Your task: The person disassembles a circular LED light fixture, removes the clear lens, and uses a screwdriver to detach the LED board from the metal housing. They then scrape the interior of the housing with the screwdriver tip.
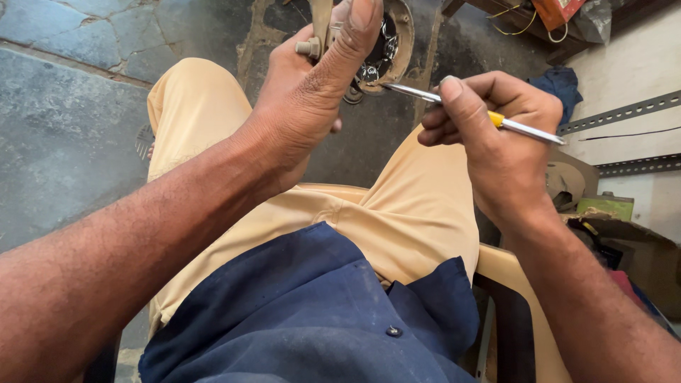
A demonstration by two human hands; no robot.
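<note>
My left hand (312, 92) grips a round beige device (397, 35) with dark inner parts and metal pieces, held up over my knees; a beige bolt-like stub (308, 47) sticks out beside my fingers. My right hand (496, 135) holds a thin metal tool with a yellow band (496, 119), like a small screwdriver. Its tip reaches into the lower edge of the round device. I sit on a beige plastic chair (507, 273), wearing tan trousers and a dark blue shirt.
A dark stone floor (71, 128) lies to the left. On the right are slotted metal angle bars (624, 112), a blue cloth (560, 81), a cardboard box (638, 248) with odd parts, and a yellow cable (518, 25) near an orange box.
</note>
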